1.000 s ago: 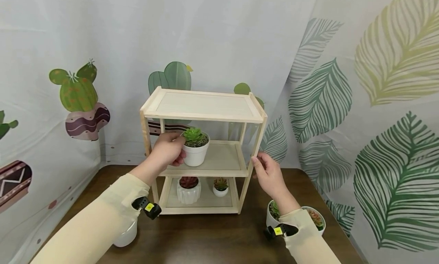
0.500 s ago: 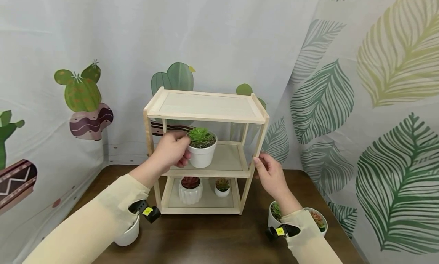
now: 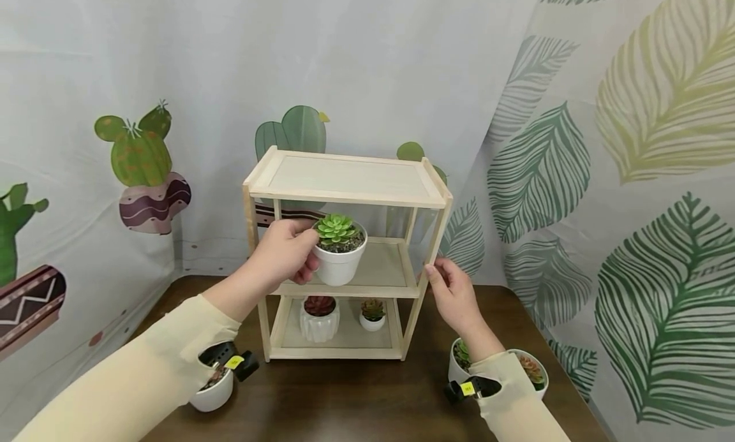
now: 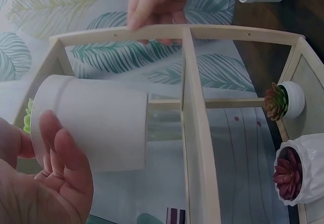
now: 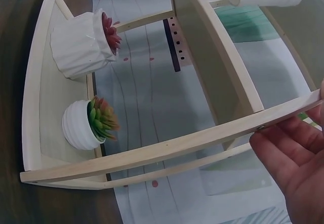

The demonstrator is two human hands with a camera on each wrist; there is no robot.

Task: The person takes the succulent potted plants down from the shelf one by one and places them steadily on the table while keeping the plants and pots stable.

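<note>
My left hand (image 3: pixel 287 250) holds a white pot with a green succulent (image 3: pixel 339 263) by its left side, thumb at the rim. It hangs at the front of the middle level of a pale wooden shelf rack (image 3: pixel 350 179), slightly tilted. A gap shows between the pot's base (image 4: pixel 144 133) and the middle board (image 4: pixel 200 133) in the left wrist view. My right hand (image 3: pixel 452 294) pinches the rack's right front post, also seen in the right wrist view as a wooden rail (image 5: pixel 177 140). On the bottom shelf stand a white faceted pot with a red succulent (image 3: pixel 319 326) and a small white pot (image 3: pixel 372 323).
A white pot (image 3: pixel 212 394) stands on the dark brown table (image 3: pixel 321 397) beneath my left forearm. Two more potted succulents sit right, partly behind my right forearm: one green (image 3: pixel 459 359), one orange-red (image 3: pixel 534 370). Printed cloth (image 3: pixel 367 59) hangs behind the rack.
My left hand has moved the green succulent's pot a little right and tipped it slightly, showing more of its top. My left forearm has shifted left and down. My right hand keeps its grip.
</note>
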